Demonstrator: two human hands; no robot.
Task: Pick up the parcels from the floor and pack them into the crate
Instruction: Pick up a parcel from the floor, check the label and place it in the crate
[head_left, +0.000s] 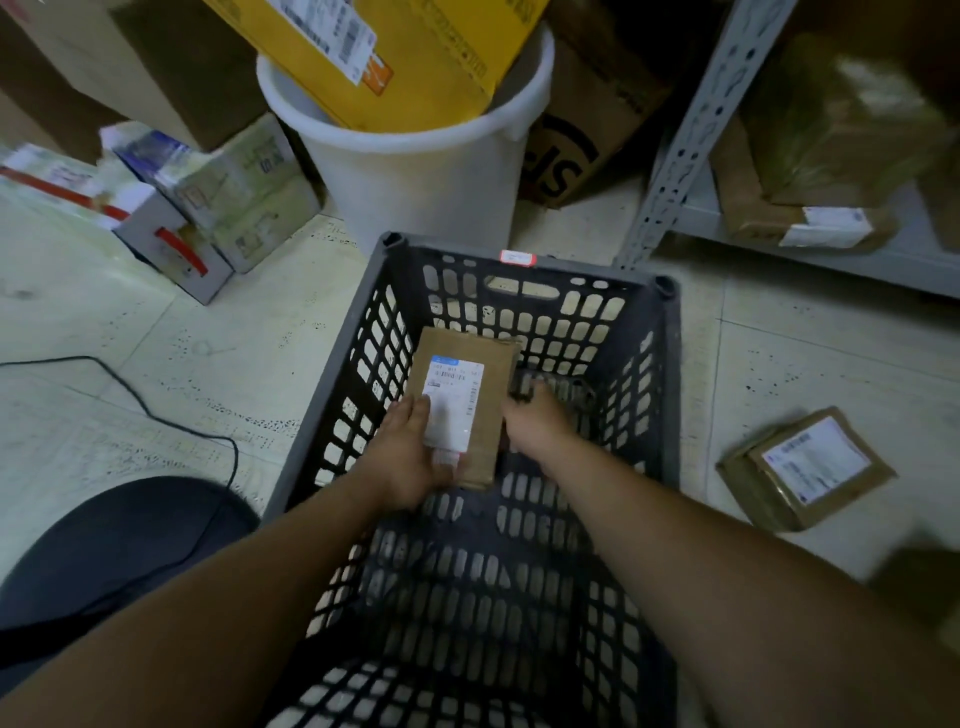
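Observation:
A dark grey slotted plastic crate stands on the floor in front of me. Inside it, a brown cardboard parcel with a white shipping label lies near the far end. My left hand holds the parcel's near left corner, thumb on the label. My right hand grips the parcel's right edge with curled fingers. A second brown parcel with a white label lies on the floor to the right of the crate.
A white bucket holding a yellow box stands behind the crate. Cartons lie at the left, and a black cable crosses the floor. A grey metal shelf with parcels stands at the right. My dark-clad knee is lower left.

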